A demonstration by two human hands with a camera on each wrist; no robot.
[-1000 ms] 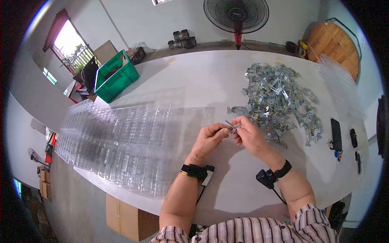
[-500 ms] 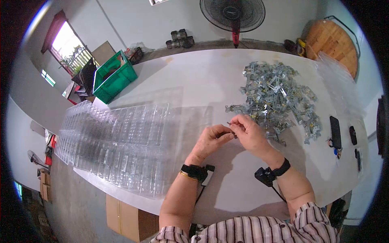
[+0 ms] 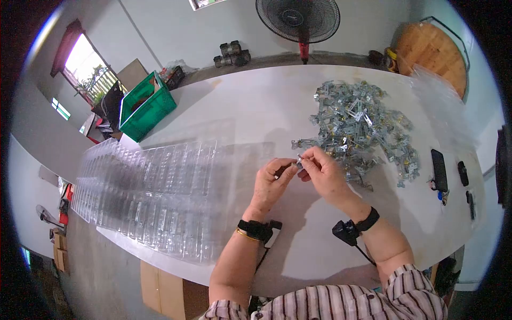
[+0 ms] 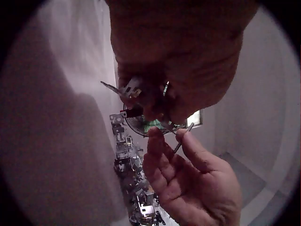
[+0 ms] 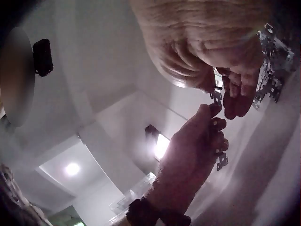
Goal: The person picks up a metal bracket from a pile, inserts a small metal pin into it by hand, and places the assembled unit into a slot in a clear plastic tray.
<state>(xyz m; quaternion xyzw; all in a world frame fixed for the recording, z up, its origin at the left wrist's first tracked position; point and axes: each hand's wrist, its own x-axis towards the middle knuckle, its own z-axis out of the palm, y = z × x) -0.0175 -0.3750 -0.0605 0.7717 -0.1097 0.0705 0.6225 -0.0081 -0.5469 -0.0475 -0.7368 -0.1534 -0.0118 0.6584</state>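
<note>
Hardly anything has shifted; only the small metal part [image 3: 298, 159] has turned a little between the fingers. Left hand [image 3: 272, 184] and right hand [image 3: 325, 178] meet at the fingertips and pinch it together, just above the surface [image 3: 256, 101], between the clear plastic trays [image 3: 149, 197] and the pile of metal parts [image 3: 357, 125].

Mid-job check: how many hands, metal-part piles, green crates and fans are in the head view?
Hands: 2, left hand and right hand, both pinching a small metal part
Metal-part pile: 1
Green crate: 1
Fan: 1
Total: 5
</note>
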